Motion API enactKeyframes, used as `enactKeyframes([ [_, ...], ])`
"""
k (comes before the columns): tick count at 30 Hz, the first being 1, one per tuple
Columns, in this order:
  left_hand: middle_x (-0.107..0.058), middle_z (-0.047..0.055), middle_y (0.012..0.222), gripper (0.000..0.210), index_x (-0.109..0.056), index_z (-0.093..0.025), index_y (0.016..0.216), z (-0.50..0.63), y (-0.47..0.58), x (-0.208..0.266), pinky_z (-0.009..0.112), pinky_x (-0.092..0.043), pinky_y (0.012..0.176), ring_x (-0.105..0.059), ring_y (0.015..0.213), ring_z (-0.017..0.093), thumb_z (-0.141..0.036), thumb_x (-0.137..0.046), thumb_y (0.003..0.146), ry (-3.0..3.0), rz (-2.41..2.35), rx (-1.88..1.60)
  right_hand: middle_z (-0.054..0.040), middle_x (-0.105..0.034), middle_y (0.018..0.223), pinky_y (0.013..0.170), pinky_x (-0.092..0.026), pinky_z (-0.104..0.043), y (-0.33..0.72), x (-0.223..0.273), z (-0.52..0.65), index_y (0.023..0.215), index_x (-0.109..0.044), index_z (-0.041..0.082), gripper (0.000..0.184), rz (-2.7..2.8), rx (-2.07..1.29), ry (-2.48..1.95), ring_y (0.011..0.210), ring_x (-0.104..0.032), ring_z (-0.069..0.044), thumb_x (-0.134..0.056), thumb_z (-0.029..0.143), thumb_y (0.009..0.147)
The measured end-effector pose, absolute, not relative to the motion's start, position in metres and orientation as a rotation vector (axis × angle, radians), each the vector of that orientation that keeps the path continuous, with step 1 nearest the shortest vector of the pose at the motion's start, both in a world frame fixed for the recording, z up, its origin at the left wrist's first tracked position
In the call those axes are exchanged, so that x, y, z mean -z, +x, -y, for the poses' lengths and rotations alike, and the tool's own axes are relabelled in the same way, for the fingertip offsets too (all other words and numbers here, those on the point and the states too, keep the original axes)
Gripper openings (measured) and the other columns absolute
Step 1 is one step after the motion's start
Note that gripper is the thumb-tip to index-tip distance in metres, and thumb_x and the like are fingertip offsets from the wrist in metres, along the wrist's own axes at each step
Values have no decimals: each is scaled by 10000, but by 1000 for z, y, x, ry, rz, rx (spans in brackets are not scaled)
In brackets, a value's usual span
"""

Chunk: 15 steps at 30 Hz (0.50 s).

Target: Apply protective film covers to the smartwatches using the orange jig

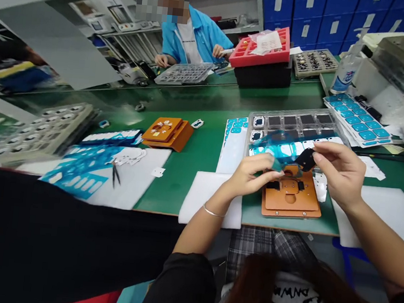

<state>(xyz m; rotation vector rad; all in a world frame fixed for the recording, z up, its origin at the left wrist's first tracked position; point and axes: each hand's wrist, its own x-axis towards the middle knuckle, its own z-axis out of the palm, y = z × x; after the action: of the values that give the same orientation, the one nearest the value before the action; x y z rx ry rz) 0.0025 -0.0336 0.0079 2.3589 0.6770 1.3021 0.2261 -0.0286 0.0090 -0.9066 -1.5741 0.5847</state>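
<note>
Over the orange fixture, the right hand fingertip-pinches a black plate; the left hand pinches blue film.

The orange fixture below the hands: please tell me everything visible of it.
The orange, squarish, metal-looking fixture lies flat on the green tabletop. A raised plate sits on its wider base, which has two round screw-like heads along the near edge. A rounded cutout shows near the middle, with dark parts farther back. The left hand partly hides its far side; whether they touch is unclear.
</note>
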Motion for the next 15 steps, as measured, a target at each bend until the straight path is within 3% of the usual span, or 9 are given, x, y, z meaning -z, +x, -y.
enactKeyframes([
  [5,-708,32,731,176,-725,-205,796,30,-9,-15,243,-484,618,-630,668,124,-287,-630,919,2307,-734,-1411,-17,-666,930,680,-647,-379,232,-8,24,1013,-737,245,245,1501,-1155,-849,664,-668,-150,-742,331,784],
  [7,-703,27,728,175,-740,-215,797,35,-17,-23,248,-481,615,-621,662,125,-310,-644,909,2269,-799,-1481,3,-622,865,683,-651,-376,234,-8,23,1006,-745,234,287,1493,-1276,-842,663,-650,-139,-779,344,743],
  [12,-674,33,761,102,-769,-252,810,94,-63,-34,294,-506,666,-610,712,155,-335,-717,837,2194,-1016,-1541,-2,-597,756,606,-593,-354,240,-8,23,902,-749,214,239,1707,-1166,-916,652,-588,-156,-772,379,731],
  [15,-661,65,764,194,-759,-255,681,162,-107,-4,361,-527,677,-621,725,203,-418,-738,783,1930,-1182,-1528,-36,-653,774,629,-539,-380,242,-6,21,876,-751,213,209,1988,-939,-1009,628,-580,-176,-725,377,751],
])
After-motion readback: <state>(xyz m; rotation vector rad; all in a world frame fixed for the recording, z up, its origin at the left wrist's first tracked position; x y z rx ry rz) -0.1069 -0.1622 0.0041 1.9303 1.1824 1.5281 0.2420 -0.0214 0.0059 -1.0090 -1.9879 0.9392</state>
